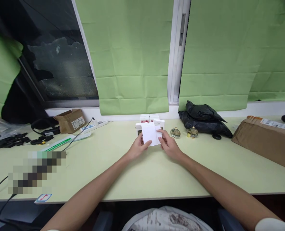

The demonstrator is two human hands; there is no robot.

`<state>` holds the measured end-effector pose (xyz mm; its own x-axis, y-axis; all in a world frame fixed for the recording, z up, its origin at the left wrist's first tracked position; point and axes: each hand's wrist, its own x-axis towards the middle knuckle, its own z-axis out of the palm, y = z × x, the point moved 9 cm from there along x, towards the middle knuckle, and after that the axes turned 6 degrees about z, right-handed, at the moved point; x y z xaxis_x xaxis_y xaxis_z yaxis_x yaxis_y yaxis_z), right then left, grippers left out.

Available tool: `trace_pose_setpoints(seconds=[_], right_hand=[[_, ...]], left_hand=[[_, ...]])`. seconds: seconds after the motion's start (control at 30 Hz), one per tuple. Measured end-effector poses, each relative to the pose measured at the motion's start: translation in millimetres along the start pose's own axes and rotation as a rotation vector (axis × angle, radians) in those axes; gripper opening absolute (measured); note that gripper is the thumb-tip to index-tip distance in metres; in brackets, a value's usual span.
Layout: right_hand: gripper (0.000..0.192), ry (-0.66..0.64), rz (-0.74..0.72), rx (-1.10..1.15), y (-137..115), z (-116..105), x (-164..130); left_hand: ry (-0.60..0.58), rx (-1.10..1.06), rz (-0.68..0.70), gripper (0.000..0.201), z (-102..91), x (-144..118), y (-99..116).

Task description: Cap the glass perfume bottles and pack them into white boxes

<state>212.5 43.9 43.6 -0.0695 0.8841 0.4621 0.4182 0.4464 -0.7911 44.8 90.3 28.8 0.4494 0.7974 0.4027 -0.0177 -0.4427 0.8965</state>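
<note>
Both my hands hold a small white box (pixel 149 133) just above the pale green desk (pixel 142 173), near its middle. My left hand (pixel 138 147) grips the box's left side, my right hand (pixel 169 146) its right side with fingers on the front. Right behind it stand several more small white boxes (pixel 158 123), some with red print. Two small round gold-capped glass bottles (pixel 175 132) (pixel 192 132) sit on the desk just right of my right hand.
A black plastic bag (pixel 202 118) lies at the back right; a brown parcel (pixel 267 139) at far right. At the back left are a small cardboard box (pixel 70 120), a white power strip (pixel 94 127), black cables (pixel 19 140) and a green-printed strip (pixel 57 143). Green blinds hang behind.
</note>
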Motion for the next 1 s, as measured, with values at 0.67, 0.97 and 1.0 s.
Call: trace_pose_setpoints(seconds=[0.67, 0.97, 1.0], right_hand=[[0.047, -0.146, 0.21, 0.544, 32.7, 18.5, 13.5], [0.047, -0.184, 0.175, 0.373, 36.8, 26.2, 11.3], [0.046, -0.195, 0.179, 0.376, 37.4, 27.4, 10.6]], left_hand=[[-0.057, -0.004, 0.029, 0.064, 3.1, -0.3, -7.9], [-0.182, -0.021, 0.071, 0.075, 23.1, -10.6, -3.7], [-0.177, -0.027, 0.071, 0.078, 23.7, -9.6, -4.9]])
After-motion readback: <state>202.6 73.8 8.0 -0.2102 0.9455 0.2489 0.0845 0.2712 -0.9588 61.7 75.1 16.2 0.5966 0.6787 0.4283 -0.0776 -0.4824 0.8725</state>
